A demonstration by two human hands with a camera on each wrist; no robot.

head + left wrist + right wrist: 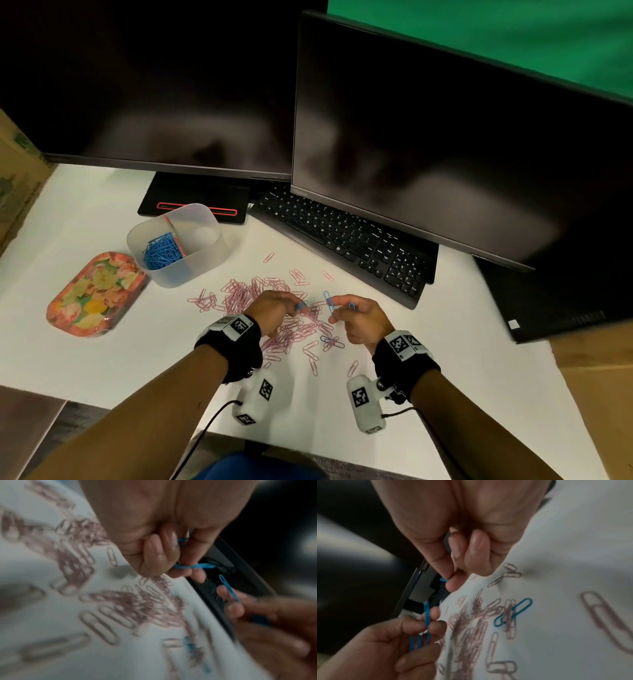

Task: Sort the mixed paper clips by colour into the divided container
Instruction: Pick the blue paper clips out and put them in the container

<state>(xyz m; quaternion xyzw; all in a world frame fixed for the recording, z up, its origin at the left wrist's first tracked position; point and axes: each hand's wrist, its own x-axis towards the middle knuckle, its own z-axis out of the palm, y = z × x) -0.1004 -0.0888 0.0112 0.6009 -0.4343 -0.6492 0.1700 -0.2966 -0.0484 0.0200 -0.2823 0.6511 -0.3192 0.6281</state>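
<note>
A pile of pink paper clips [246,294] lies spread on the white table [102,212]. Over the pile, my left hand [297,308] pinches a few blue clips [193,565] between thumb and fingers. Just to its right, my right hand [337,310] pinches a blue clip [328,301] that stands upright. One more blue clip [513,612] lies among pink ones near the front. The translucent divided container [205,219] stands at the back left. Its left compartment holds a heap of blue clips [161,251], and I see no clips in the other compartment.
A floral tray [92,294] sits left of the container. A black keyboard [342,240] runs diagonally just beyond my right hand, under the right monitor [445,137]. The left monitor's stand [195,202] is behind the container. A cardboard box [17,178] borders the table's left side.
</note>
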